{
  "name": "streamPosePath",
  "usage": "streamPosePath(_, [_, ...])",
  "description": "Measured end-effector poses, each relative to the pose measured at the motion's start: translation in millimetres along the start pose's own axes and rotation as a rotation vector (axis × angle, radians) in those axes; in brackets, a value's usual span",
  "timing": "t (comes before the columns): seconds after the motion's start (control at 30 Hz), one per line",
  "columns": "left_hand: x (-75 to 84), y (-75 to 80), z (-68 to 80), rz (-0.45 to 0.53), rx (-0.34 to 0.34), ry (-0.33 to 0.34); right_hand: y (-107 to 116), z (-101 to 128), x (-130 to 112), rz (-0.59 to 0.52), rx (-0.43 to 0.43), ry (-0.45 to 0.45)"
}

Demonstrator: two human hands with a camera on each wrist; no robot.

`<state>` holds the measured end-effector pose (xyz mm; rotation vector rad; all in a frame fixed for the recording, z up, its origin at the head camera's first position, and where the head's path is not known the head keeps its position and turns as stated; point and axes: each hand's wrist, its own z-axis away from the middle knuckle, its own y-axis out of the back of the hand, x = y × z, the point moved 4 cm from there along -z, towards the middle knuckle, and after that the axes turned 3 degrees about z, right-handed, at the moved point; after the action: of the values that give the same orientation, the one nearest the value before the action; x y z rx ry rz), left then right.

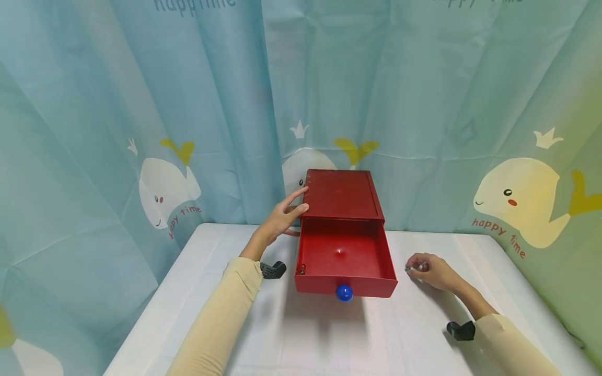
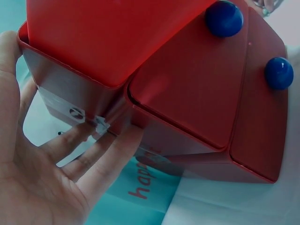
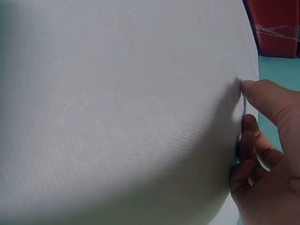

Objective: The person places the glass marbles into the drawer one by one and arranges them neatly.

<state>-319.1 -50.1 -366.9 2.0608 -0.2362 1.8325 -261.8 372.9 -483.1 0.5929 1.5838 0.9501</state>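
A red drawer cabinet [image 1: 342,194] stands mid-table with its top drawer [image 1: 345,286] pulled out. On that drawer's front is a blue knob [image 1: 344,293]; a small brownish object [image 1: 301,269] lies in its front left corner. My left hand [image 1: 280,218] rests against the cabinet's left side, fingers spread and mostly straight. In the left wrist view, two lower drawers with blue knobs [image 2: 279,73] are closed. To the right of the drawer, my right hand [image 1: 431,270] pinches a small shiny object [image 1: 408,268] low over the table. Its kind is unclear, mostly hidden by the fingers.
White cloth covers the table [image 1: 324,344]. Behind it hangs a blue-green curtain [image 1: 423,104] printed with whales, close to the cabinet's back. Each wrist carries a dark camera mount [image 1: 273,270].
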Motion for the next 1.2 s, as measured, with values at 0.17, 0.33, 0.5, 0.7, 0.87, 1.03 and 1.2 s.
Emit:
streamPosePath(0.17, [-0.1,-0.2,0.5,0.002,-0.004,0.007,2,-1,-3,0.011,-0.016,0.022])
streamPosePath(0.33, [0.1,-0.7,1.6,-0.001,-0.004,0.011,6,-2,-4,0.009,-0.036,0.055])
streamPosePath(0.5, [0.8,-1.7,2.2,0.001,-0.011,0.006,11,-1,-6,0.030,-0.047,0.096])
streamPosePath(0.7, [1.5,-1.3,2.6,0.006,-0.010,0.011,22,3,-14,0.039,-0.046,0.177])
streamPosePath(0.87, [2.8,-0.6,3.3,0.001,-0.005,0.009,33,3,-21,0.055,-0.008,0.271])
streamPosePath(1.03, [2.7,-0.3,3.4,0.006,-0.007,0.008,43,1,-30,0.062,-0.004,0.280])
streamPosePath(1.2, [3.8,-1.0,3.9,0.006,-0.012,0.002,55,2,-40,0.068,0.016,0.283])
